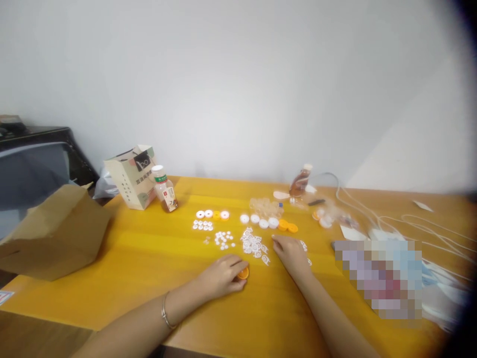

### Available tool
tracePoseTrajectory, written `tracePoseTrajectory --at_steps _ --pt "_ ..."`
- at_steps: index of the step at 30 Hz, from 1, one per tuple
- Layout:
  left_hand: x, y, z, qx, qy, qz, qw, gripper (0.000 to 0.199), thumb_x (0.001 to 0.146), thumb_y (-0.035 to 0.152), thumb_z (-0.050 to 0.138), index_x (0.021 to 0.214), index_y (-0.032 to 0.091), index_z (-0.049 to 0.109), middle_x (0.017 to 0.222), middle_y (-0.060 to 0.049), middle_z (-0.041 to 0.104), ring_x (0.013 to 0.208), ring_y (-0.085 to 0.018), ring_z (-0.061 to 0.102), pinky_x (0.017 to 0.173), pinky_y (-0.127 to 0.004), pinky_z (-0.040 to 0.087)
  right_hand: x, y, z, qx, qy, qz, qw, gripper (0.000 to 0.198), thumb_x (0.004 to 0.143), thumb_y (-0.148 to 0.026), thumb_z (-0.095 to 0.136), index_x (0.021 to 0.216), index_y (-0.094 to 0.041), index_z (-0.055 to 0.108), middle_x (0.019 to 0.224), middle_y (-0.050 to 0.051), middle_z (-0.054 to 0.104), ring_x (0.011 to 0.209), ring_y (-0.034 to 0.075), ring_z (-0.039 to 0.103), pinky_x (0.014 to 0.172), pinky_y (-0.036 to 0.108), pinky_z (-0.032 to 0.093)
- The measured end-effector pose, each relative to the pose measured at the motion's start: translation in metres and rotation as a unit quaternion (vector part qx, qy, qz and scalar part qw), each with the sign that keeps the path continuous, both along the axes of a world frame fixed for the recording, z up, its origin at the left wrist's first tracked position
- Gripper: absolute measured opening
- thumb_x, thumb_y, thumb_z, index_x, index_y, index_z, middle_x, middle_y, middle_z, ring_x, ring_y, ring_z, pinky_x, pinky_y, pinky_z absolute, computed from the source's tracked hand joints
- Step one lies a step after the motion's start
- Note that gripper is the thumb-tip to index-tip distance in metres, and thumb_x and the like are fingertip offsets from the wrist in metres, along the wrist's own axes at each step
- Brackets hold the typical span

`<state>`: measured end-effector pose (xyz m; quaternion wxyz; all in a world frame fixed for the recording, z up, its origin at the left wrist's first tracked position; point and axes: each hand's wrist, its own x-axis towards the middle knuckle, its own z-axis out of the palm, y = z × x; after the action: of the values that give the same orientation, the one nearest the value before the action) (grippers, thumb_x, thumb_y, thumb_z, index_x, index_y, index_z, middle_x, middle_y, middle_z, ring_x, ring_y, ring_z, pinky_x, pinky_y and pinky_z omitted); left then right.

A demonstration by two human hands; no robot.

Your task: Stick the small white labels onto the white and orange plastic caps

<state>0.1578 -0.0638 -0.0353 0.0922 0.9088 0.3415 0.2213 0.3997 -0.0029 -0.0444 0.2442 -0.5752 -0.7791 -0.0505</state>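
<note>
My left hand is closed around a small round orange disc-like part, held by its edge just above or on the table. My right hand has its thumb and fingertips pinched together beside the pile of white lacy cut-out pieces; what is in the pinch is too small to make out. A few more such pieces lie partly behind that hand. Left of the pile are scattered small white bits and rows of little white rings. Behind them sit white round parts and orange round parts.
A paper bag and a labelled bottle stand at the back left, near an open cardboard box. A brown bottle stands at the back right. White cables and a blurred-out object lie at the right.
</note>
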Motion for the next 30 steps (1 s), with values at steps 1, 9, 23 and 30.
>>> tracePoseTrajectory --at_steps 1,9,23,30 --pt "0.000 0.000 0.001 -0.004 0.001 -0.002 1.000 0.033 0.077 0.029 0.050 0.109 0.018 0.050 0.091 -0.007 0.058 0.085 -0.018 0.055 0.075 -0.027 0.045 -0.001 -0.001 0.002 0.001 -0.003 -0.008 1.000 0.024 0.075 -0.015 0.042 0.078 -0.020 0.065 0.076 0.007 0.069 0.073 0.023 0.062 0.066 0.033 0.041" --pt "-0.007 0.013 0.011 0.004 -0.074 0.040 0.996 0.029 0.085 0.035 0.042 0.107 0.020 0.052 0.095 -0.006 0.058 0.090 -0.016 0.053 0.082 -0.028 0.043 -0.003 -0.006 0.006 -0.016 0.115 0.002 0.993 0.021 0.072 -0.013 0.045 0.080 -0.018 0.064 0.080 0.010 0.067 0.079 0.026 0.059 0.072 0.037 0.041" --pt "0.007 0.056 0.000 0.054 -0.017 0.016 0.998 0.024 0.085 0.018 0.040 0.104 0.019 0.055 0.093 -0.006 0.055 0.087 -0.017 0.049 0.078 -0.028 0.041 -0.064 -0.015 0.008 -0.239 0.720 0.052 0.649 0.025 0.055 -0.029 0.074 0.076 -0.020 0.064 0.074 0.000 0.069 0.075 0.016 0.064 0.079 0.030 0.048" --pt "0.008 0.058 -0.008 0.062 -0.020 0.026 0.998 0.020 0.084 0.023 0.044 0.098 0.019 0.057 0.093 -0.006 0.055 0.087 -0.017 0.049 0.078 -0.028 0.039 -0.065 -0.023 0.007 -0.236 0.742 0.036 0.627 0.024 0.059 -0.032 0.072 0.075 -0.019 0.059 0.078 0.004 0.071 0.074 0.018 0.066 0.075 0.030 0.051"
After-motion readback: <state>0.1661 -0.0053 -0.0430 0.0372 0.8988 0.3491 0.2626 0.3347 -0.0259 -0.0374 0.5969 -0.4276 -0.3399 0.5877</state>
